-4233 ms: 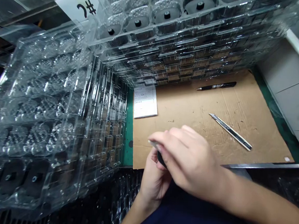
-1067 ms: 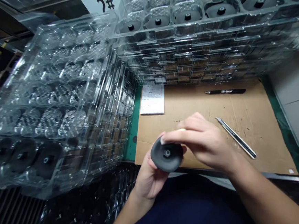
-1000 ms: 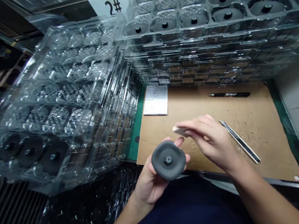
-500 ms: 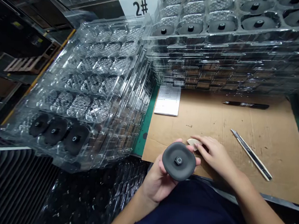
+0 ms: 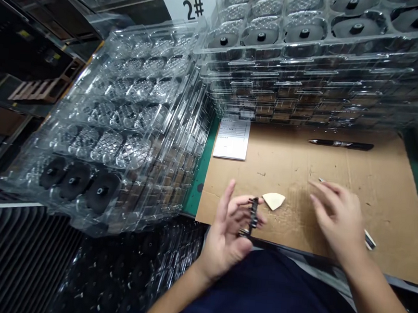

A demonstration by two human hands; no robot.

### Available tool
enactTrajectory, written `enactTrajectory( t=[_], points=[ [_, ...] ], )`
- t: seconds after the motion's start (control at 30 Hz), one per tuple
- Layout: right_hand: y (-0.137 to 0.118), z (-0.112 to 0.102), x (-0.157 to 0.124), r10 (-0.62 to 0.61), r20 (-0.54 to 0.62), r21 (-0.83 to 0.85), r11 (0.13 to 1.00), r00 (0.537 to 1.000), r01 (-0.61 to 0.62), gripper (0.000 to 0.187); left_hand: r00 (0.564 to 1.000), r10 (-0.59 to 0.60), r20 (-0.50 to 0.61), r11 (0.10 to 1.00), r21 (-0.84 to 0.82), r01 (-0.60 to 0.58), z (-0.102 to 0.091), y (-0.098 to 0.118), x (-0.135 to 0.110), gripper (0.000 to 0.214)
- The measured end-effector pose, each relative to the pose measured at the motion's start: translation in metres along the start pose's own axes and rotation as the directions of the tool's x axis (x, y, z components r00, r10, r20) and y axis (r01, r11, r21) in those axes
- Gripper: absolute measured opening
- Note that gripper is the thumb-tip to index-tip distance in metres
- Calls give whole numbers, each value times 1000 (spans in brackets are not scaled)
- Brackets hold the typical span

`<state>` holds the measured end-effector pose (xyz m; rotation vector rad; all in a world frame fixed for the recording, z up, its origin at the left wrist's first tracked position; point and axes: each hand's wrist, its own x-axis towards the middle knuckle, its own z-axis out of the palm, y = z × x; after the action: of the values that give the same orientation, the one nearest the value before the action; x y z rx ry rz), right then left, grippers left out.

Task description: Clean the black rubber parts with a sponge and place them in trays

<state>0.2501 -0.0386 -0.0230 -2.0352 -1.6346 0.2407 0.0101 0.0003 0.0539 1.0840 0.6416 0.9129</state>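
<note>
The dark rubber-like disc (image 5: 252,218) is being held edge-on, pinched between the thumb and fingers of the left hand (image 5: 225,244), just above the near edge of the cardboard sheet (image 5: 383,189) lying on the desk (image 5: 200,187). Since only a narrow rim is being gripped, a slip could be caused, and the disc could be dropped over the desk's near edge. The right hand (image 5: 337,222) is being kept open, fingers spread, with nothing held, over the right part of the cardboard; whether it is touching the sheet cannot be told. The craft knife (image 5: 370,240) is being largely hidden beneath it, so a cut could be caused if that palm is lowered carelessly. The pale wedge-shaped piece (image 5: 273,200) is lying just beside the left fingers and could be knocked aside, while the clear blister trays (image 5: 290,85) stacked along the far edge could be nudged by a wide movement.
</note>
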Motion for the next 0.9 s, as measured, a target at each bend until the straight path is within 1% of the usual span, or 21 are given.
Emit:
enactTrajectory(
  t=[0.03,0.07,0.1,0.13,0.17,0.23,0.27,0.3,0.37,0.43,0.47,0.5,0.53,0.6,0.63,0.67,0.73,0.9],
  points=[
    [10,-3,-3,67,-59,-84,994,996,-72,41,994,107,0,973,206,-105,-2,-1,1,86],
    [20,-5,-7,131,-90,-161,976,987,-144,47,981,191,19,908,377,-184,-3,-1,2,96],
    [29,-5,-11,184,-97,-211,957,978,-201,52,969,245,44,834,500,-234,-4,-2,3,104],
    [36,-5,-15,217,-96,-222,947,971,-233,52,958,278,66,773,577,-264,-5,-3,4,109],
    [42,-3,-18,228,-97,-195,950,969,-243,49,952,297,77,729,625,-278,-5,-3,5,111],
    [46,1,-22,213,-128,-86,971,969,-225,37,945,318,77,680,676,-285,-4,-3,6,112],
    [44,2,-22,202,-147,-31,977,968,-209,33,942,329,71,667,689,-285,-3,-3,6,112],
    [39,2,-21,194,-157,8,981,968,-195,30,939,338,61,658,698,-282,-2,-3,7,112],
    [19,-3,-18,212,-150,115,974,966,-196,27,940,341,29,652,713,-258,0,-2,7,111],
    [-10,-16,-13,235,-93,300,933,968,-198,26,936,351,-9,647,725,-236,0,0,8,110],
    [-27,-25,-11,219,-46,391,902,975,-185,25,932,362,-26,641,733,-228,-1,1,9,109],
    [-44,-34,-9,166,-4,443,884,986,-148,25,924,379,-44,633,741,-224,-2,2,10,109],
    [-60,-42,-8,78,22,463,883,997,-79,23,915,398,-62,623,751,-220,-4,3,11,109],
    [-85,-56,-7,-89,40,446,893,995,62,23,897,432,-92,595,777,-206,-7,4,12,108],
    [-93,-61,-6,-145,37,429,896,989,115,24,886,452,-102,573,794,-201,-8,5,13,108],
    [-99,-63,-7,-177,29,412,899,984,149,26,874,474,-106,550,811,-200,-9,6,13,108],
    [-103,-66,-7,-201,15,381,907,979,180,28,855,509,-96,507,836,-208,-11,6,13,108],
    [-101,-65,-8,-219,1,343,917,976,205,28,830,557,-31,411,879,-243,-11,4,11,110]
  ],
)
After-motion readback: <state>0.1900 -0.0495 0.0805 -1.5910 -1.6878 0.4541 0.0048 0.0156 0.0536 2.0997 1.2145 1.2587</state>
